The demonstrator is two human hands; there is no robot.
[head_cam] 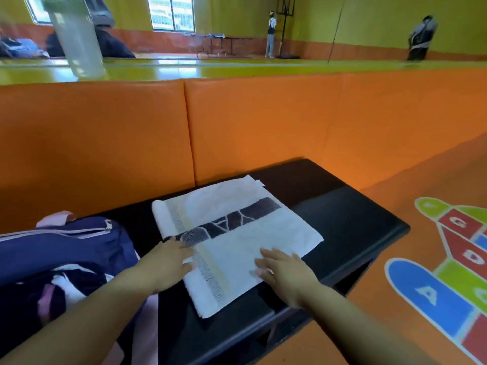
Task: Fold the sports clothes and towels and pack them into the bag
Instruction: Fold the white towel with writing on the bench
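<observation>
Touching folded towel (250,241); floor letter A (428,295).

I'm looking at an orange padded vinyl wall (237,122) behind a glossy black bench (342,206). To the right, the orange floor (427,175) carries a painted hopscotch grid of blue, green and red cells (432,293). Farther off, yellow-green walls (237,11) hold a bright daylit window (171,13), with a dark folding table (218,42) nearby.

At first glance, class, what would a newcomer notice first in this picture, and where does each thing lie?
A folded white towel with a dark band lies in the middle of the black bench, with the left hand and the right hand resting flat on its near part. A navy bag sits at the towel's left, and bright orange padding rises behind the bench.
</observation>
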